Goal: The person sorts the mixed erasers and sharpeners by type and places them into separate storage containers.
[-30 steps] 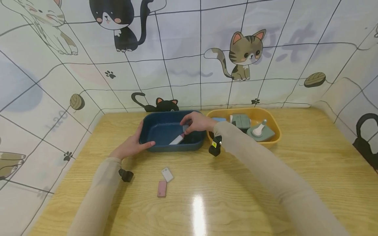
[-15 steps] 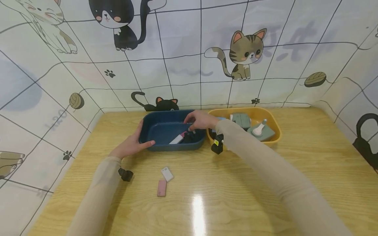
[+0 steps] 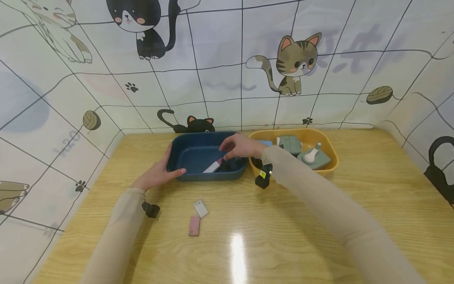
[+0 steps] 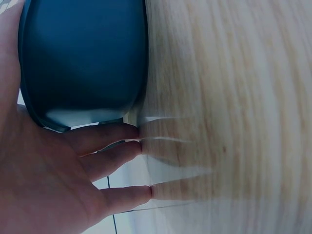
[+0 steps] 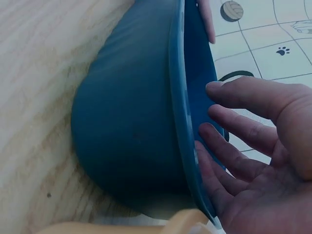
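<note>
Against the left end of a dark blue basin (image 3: 198, 177) rests my left hand (image 3: 156, 173), its thumb along the front wall. In the left wrist view, its straight fingers (image 4: 117, 197) reach down to the table. My right hand (image 3: 241, 146) is inside the basin's right part. The right wrist view shows its fingers (image 5: 239, 129) slightly bent and apart, with nothing visible between them and the thumb. Below this hand lie a white stick-like item with a pink end (image 3: 213, 166) and a small dark item (image 3: 225, 165), partly hidden.
To the right stands a yellow basin (image 3: 331, 152), touching or close to the blue one. It holds a grey-green box (image 3: 289, 145), a grey-green item with a white pump-like top (image 3: 310, 157) and something blue. A white card-like block (image 3: 201, 209) and a pink one (image 3: 194, 226) lie in front.
My right hand has let go of a greyish item inside the blue basin and shifted slightly right. The left hand stays in place.
</note>
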Motion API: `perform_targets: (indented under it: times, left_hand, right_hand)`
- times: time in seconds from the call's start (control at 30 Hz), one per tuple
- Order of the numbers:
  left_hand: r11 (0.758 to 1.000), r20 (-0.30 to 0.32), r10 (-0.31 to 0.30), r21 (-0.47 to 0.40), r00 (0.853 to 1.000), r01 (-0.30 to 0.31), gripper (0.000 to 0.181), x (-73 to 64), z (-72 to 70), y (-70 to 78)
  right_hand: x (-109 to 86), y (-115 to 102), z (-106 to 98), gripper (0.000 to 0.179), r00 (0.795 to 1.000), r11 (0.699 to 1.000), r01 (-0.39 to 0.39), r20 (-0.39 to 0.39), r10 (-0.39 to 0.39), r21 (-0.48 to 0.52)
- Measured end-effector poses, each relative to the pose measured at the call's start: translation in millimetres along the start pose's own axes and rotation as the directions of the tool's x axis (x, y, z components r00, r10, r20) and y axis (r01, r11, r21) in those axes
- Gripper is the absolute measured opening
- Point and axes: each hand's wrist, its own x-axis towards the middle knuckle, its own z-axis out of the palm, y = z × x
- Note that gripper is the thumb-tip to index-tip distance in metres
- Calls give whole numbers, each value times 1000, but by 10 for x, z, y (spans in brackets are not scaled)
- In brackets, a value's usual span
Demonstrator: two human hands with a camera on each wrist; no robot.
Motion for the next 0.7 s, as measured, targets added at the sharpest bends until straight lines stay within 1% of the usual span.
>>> perform_targets:
  times: [0.1,0.33,0.57,0.7]
  left_hand:
    - [1000,-2,1,3,1000,-1,109,-1,-1,5]
    - [1000,-1,-4,3,1000,4,109,4,0,2]
    - [1000,-6,-10,-9,1000,10,109,5,7,0]
    - [1000,-8,-17,-11,1000,17,109,6,12,2]
  right_hand:
    - [-24,-15,23,38,1000,1000,7,20,-7,29]
    - [-59,-86,85,35,998,999,44,48,-45,25]
    - [-94,-192,167,36,993,997,75,85,-77,29]
    - [-141,-254,221,36,988,993,117,96,-117,10]
